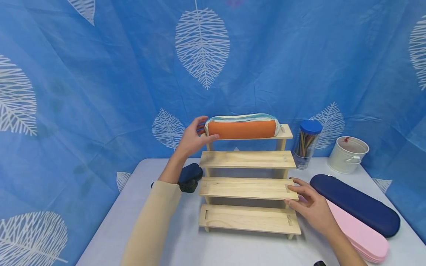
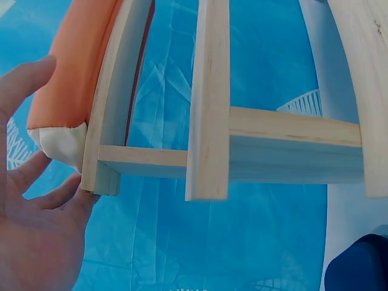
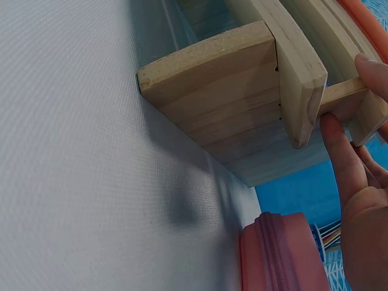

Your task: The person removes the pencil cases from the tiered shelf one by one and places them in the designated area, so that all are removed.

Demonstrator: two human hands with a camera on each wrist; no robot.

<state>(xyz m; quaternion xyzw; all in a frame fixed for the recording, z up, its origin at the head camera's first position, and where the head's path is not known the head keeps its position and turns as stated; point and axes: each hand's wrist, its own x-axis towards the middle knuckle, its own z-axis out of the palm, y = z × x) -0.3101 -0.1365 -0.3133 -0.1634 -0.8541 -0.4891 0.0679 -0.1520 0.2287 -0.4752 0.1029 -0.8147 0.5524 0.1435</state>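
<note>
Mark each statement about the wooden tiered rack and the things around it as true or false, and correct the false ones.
1. The orange pencil case lies on the top shelf of the wooden rack. True.
2. The left hand is at the orange case's end. True.
3. The right hand holds the pink case. False: its fingers touch the rack's right end.
4. The lidded tube of pencils has a red lid. False: blue.
5. The navy case lies right of the rack. True.

Orange pouch (image 1: 242, 129) with teal-and-white striped top, just beside the left hand (image 1: 193, 138); pale wood rack (image 1: 247, 187) under right fingers (image 1: 296, 190); navy case (image 1: 356, 205) and pink case (image 1: 361, 234) beside them.
</note>
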